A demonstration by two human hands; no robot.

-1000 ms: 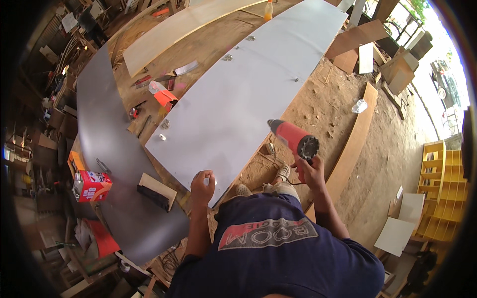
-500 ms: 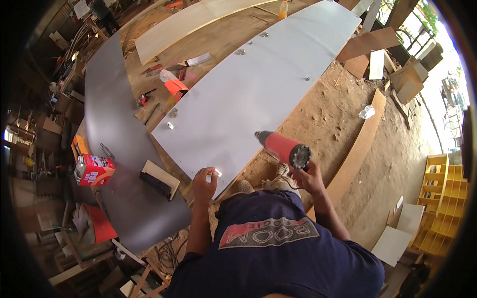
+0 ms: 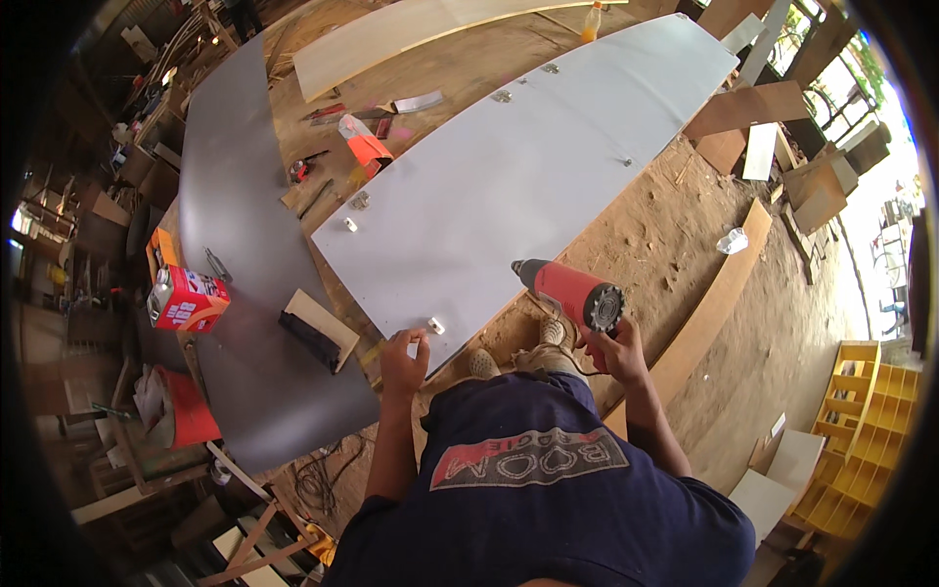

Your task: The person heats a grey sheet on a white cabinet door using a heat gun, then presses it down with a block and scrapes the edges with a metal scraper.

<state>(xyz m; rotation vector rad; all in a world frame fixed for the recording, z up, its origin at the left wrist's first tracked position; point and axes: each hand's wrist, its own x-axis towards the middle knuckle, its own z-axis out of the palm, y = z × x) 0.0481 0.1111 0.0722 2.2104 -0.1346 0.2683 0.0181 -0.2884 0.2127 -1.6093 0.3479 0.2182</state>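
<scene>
My right hand (image 3: 616, 350) grips a red heat gun (image 3: 562, 291) whose black nozzle points left, over the right edge of the grey panel (image 3: 518, 166). At the near end of that panel, my left hand (image 3: 403, 362) has its fingers curled, their contents hidden, just short of a small white fitting (image 3: 435, 325). Another white piece (image 3: 351, 224) and metal fittings (image 3: 502, 96) lie on the panel. To the left are a dark curved sheet (image 3: 235, 235), a red can (image 3: 191, 299) and a pale block with a black strip (image 3: 318, 330).
Loose tools and an orange packet (image 3: 367, 147) lie beside the panel, below a pale curved board (image 3: 411, 39) and a bottle (image 3: 592, 22). A long plank (image 3: 704, 293), leaning boards (image 3: 743, 108) and a yellow shelf unit (image 3: 861, 430) are on the right.
The view has shifted, moving the scene up and right. The heat gun's nozzle has moved down and left over the panel. My left hand has drawn back slightly from the white fitting.
</scene>
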